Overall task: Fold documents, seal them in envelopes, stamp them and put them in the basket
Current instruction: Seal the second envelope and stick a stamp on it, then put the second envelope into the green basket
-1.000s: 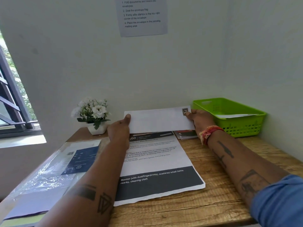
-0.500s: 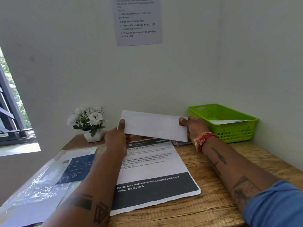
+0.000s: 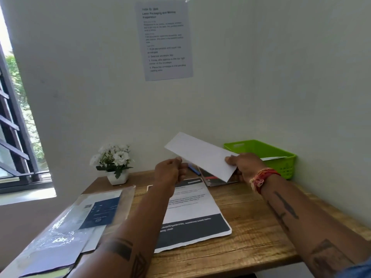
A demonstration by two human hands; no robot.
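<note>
In green basket [image 3: 281, 157]: one envelope; right hand [image 3: 246, 166] grips white envelope [image 3: 202, 155] alone.

The white paper notice [image 3: 166, 40] taped to the wall is headed "Preparation"; the black-banded printed sheet [image 3: 192, 213] on the wooden desk reads "cloth".

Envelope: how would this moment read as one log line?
envelope: raised, tilted, off desk | right hand: pinching its near end | left hand: just below far edge, contact unclear | basket: behind, one envelope inside
</note>
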